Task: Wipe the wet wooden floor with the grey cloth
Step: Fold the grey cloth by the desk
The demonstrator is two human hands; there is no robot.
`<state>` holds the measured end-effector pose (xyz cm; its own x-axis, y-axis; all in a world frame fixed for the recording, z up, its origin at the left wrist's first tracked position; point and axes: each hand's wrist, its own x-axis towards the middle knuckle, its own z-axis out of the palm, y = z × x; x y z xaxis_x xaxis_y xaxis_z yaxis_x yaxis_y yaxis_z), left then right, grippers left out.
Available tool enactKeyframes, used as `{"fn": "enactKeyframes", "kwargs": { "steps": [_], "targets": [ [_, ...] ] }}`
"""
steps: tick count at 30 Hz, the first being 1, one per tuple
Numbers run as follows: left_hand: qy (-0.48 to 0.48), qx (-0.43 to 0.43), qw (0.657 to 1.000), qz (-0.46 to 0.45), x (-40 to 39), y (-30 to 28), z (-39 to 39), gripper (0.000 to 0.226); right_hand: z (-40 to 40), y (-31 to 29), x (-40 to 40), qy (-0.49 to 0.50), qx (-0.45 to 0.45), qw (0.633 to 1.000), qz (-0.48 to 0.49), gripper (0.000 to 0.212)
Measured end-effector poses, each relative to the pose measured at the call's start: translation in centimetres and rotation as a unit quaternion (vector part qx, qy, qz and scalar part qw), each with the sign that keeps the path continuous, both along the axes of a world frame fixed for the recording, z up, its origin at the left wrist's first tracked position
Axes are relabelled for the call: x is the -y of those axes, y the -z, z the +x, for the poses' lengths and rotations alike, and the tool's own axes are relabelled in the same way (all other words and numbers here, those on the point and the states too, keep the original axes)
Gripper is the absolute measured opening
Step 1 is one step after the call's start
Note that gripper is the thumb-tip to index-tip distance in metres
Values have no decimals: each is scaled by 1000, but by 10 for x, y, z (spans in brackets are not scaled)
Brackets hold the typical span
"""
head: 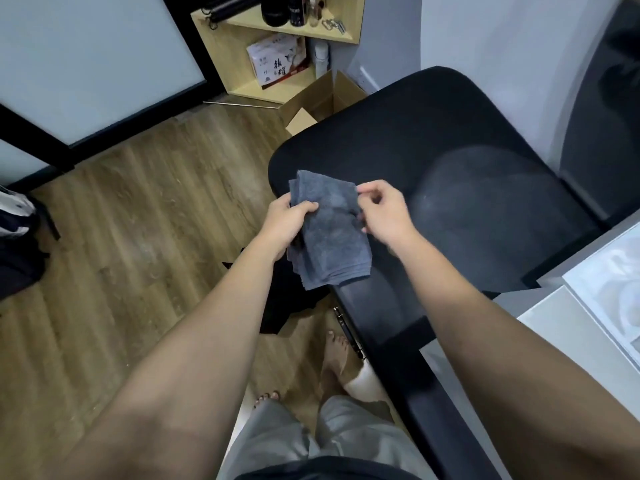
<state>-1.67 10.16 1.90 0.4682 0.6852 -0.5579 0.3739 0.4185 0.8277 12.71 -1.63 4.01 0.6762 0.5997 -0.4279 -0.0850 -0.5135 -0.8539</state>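
Wood-grain floor [138, 216] fills the left and centre of the head view, with a black chair [450, 161] to the right; no wet patch can be made out from this height, only a faint pale sheen near the middle of the boards. Nearest the camera, two bare forearms reach forward over grey trousers [311, 438] and bare feet [334, 351], the person standing beside the chair. Beyond the wrists, both hands hold the grey cloth [329, 233] in the air above the chair's front edge, folded into several layers and hanging down, well clear of the floor. Left hand [289, 220] has its grip closed on the cloth's left side, thumb on top and fingers behind, carrying most of the weight. Right hand [384, 211] pinches the upper right edge between thumb and fingertips, the other fingers curled; this light pinch probably serves to square or refold the layers into a pad fit for wiping. Judged from this, wiping has not begun, and the cloth must first be brought down to the boards. Farther off stand an open carton [322, 98], a pale wooden shelf [242, 57] holding a box and bottles, and a frosted door [86, 64] at the left.
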Motion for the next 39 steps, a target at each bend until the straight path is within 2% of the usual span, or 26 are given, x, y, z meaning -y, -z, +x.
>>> {"fn": "enactKeyframes", "kwargs": {
  "steps": [2, 5, 8, 10, 12, 14, 17, 20, 24, 26, 28, 30, 32, 34, 36, 39],
  "targets": [
    [27, 19, 999, -6, -5, -12, -2, 20, 16, 7, 4, 20, -22, 999, -10, 34],
    [60, 68, 996, -17, -11, -34, -3, 24, 24, 5, 6, 50, -133, 990, 21, 55],
    [50, 118, 991, -31, -19, -56, -1, 28, 26, -9, 4, 41, -205, 973, 94, 42],
    [27, 156, 986, -55, -24, -68, 1, 34, 30, -21, 1, 32, -209, 966, 149, 31],
    [3, 164, 985, -45, -30, -76, 3, 40, 38, -34, -2, 15, -169, 968, 186, 21],
    [-4, 149, 989, -3, -34, -81, 5, 42, 45, -49, -3, -11, -89, 977, 195, 12],
    [39, 141, 988, 53, -33, -86, 8, 38, 54, -65, -1, -58, 21, 981, 182, 20],
    [75, 136, 981, 113, -31, -90, 14, 31, 61, -70, 5, -72, 38, 983, 163, 18],
    [95, 123, 971, 181, -30, -90, 24, 36, 64, -66, 13, -68, -4, 988, 140, 25],
    [114, 113, 967, 198, -31, -90, 26, 37, 68, -59, 16, -71, 19, 993, 94, 17],
    [139, 101, 963, 210, -33, -88, 27, 35, 73, -54, 19, -136, 55, 989, 4, 17],
    [160, 89, 959, 216, -33, -88, 27, 32, 74, -52, 22, -218, 59, 969, -100, 20],
    [171, 76, 957, 222, -35, -89, 29, 31, 72, -55, 23, -245, 69, 953, -165, 14],
    [180, 65, 954, 232, -39, -91, 31, 31, 75, -63, 21, -207, 136, 956, -159, 8],
    [172, 62, 949, 256, -45, -97, 37, 29, 83, -74, 19, -132, 234, 956, -114, 8],
    [124, 77, 927, 344, -54, -108, 54, 32, 93, -94, 16, -56, 323, 943, -48, 11]
  ]
}}
